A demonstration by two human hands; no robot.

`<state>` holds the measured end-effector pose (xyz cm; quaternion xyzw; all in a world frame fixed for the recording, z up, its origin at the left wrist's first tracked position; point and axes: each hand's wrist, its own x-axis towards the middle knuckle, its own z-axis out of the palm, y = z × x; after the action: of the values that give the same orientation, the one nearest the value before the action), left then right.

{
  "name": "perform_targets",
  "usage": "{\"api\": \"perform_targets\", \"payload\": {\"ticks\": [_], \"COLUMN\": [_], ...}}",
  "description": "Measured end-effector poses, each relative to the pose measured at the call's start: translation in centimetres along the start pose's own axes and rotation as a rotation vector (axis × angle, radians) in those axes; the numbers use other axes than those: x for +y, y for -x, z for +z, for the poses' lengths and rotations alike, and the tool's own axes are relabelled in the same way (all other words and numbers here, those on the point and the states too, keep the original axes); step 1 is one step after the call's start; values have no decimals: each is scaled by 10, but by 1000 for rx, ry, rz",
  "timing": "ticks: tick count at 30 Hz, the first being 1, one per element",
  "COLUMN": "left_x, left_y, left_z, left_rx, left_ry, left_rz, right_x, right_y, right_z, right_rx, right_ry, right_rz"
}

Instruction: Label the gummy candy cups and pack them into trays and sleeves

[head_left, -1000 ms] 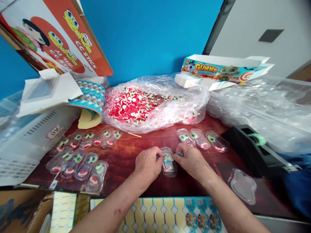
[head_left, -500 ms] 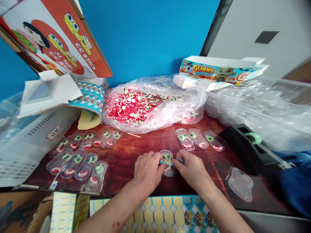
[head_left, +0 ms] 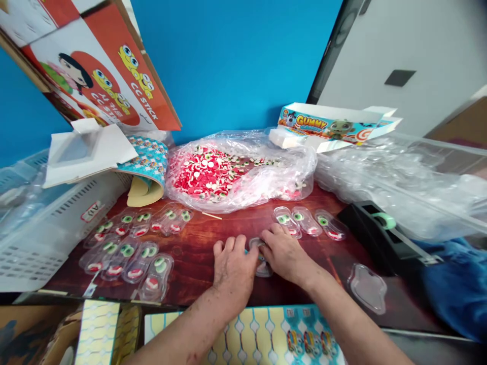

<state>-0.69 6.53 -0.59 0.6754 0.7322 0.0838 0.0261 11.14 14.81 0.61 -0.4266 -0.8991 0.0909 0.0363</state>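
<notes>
My left hand lies on the red-brown table with its fingers stretched flat, thumb against a small clear candy pack. My right hand covers the top of that pack, fingers pressed together on it. A bit of blue sticker shows between the two hands. Most of the pack is hidden under the fingers. Just beyond my right hand stand three filled packs in a row. Several more filled packs lie in a group left of my left hand.
An open plastic bag of red and white gummies sits at the back centre. A black tape dispenser and an empty clear shell are on the right, a sticker sheet at the near edge, a white basket on the left.
Both hands have gone from pinching the sticker's ends above the pack to lying down on it. The pack is now mostly covered. The view has tilted slightly.
</notes>
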Motion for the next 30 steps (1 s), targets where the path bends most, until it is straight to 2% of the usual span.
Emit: {"api": "perform_targets", "payload": {"ticks": [3, 6, 8, 10, 12, 14, 15, 18, 19, 21, 23, 27, 30], "left_x": [-5, -15, -18, -16, -11, -5, -3, -2, -3, -3, 1, 9, 7], "left_y": [2, 6, 10, 15, 20, 25, 26, 29, 29, 31, 34, 42, 45], "left_z": [-1, -4, -9, -16, -23, -29, -31, -33, -34, -34, -35, -38, -43], "left_rx": [40, 96, 71, -93, -221, -174, -113, 57, 111, 174, 170, 89, -93], "left_ry": [84, 288, 627, 1098, 1505, 1722, 1766, 1787, 1785, 1798, 1810, 1819, 1841], "left_rz": [-113, -236, -301, -330, -359, -435, -481, -585, -594, -556, -501, -424, -338], "right_x": [8, 7, -2, -13, -23, -28, -30, -33, -35, -44, -53, -65, -63], "right_y": [-4, 8, 18, 26, 31, 36, 39, 53, 59, 69, 74, 75, 75], "right_z": [2, -1, -5, -11, -17, -22, -25, -30, -31, -29, -24, -12, -5], "right_rx": [-19, -36, -3, 48, 63, 102, 179, 541, 614, 615, 553, 451, 307], "right_ry": [-358, -930, -1257, -1422, -1464, -1391, -1294, -805, -665, -558, -653, -1051, -1297], "right_rz": [87, 151, 180, 193, 164, 119, 120, 171, 162, 102, 71, 109, 81]}}
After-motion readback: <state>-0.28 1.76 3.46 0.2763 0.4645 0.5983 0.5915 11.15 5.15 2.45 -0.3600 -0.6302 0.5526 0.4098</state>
